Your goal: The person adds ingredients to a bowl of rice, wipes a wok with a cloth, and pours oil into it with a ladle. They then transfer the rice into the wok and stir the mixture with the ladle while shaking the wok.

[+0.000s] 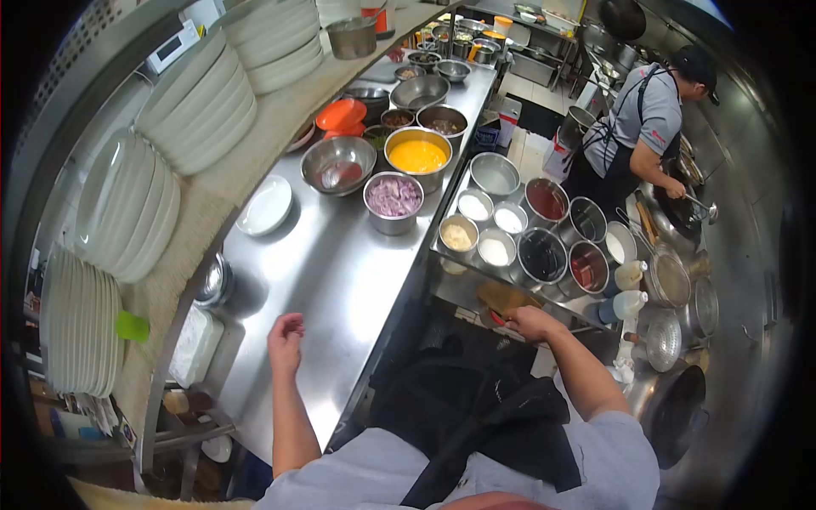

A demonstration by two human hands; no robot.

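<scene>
My left hand (286,340) is over the bare front part of the steel counter (314,297), fingers loosely bent and apart, with nothing visible in it. My right hand (529,325) is closed below the shelf of seasoning pots, by a brown flat thing (501,299) with a red spot at the fingertips. What the fingers grip is too small and dark to tell. Farther along the counter stand a steel pot of chopped purple onion (393,197), a pot of yellow liquid (418,156), a steel mixing bowl (338,165) and a white plate (265,206).
Stacked white plates (82,327) fill the raised shelf on the left. Several pots of sauces and powders, one with dark liquid (542,255), stand on the right. A co-worker (633,127) with a ladle (705,210) stands beyond at a wok.
</scene>
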